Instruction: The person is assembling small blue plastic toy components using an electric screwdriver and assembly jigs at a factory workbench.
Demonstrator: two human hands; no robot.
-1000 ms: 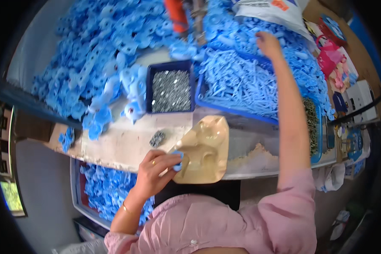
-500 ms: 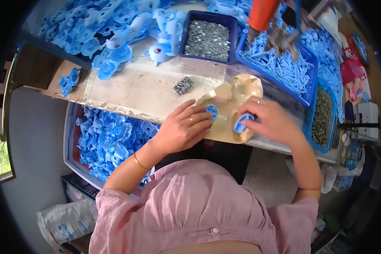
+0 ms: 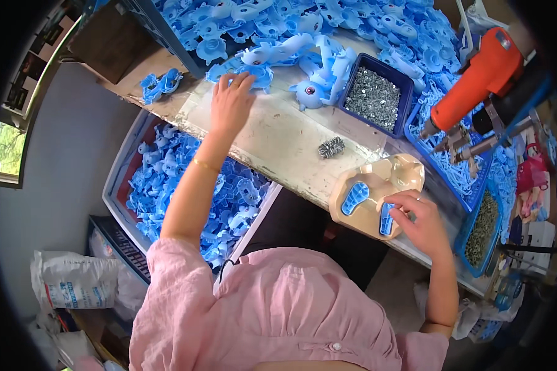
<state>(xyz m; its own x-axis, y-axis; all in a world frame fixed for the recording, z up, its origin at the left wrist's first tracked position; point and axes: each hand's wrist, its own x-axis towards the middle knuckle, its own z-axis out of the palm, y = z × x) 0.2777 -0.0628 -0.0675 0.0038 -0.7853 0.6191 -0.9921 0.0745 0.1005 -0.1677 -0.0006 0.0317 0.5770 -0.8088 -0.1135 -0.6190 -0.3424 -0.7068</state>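
Observation:
My left hand (image 3: 231, 105) reaches to the far side of the table. Its fingers are stretched out over blue cup-shaped plastic parts (image 3: 261, 79), touching or nearly touching them. At the front edge lies a beige moulded fixture (image 3: 377, 176) with shaped hollows. One foot-shaped blue plastic piece (image 3: 355, 198) sits in its left hollow. A second such blue piece (image 3: 387, 221) stands in the right hollow, with the thumb and fingers of my right hand (image 3: 419, 221) closed about its upper end.
A dark blue tray (image 3: 346, 110) of small metal pieces stands beyond the fixture. Small metal parts form a clump (image 3: 332, 147). An orange power screwdriver (image 3: 476, 80) hangs over a blue basket (image 3: 442, 162) of strips. A turquoise tray (image 3: 461, 244) holds screws. Below left stands a bin (image 3: 114, 179) of blue parts.
My left hand has left the fixture and gone to the blue parts at the far left. My right hand's piece now sits in the right hollow. The view has turned.

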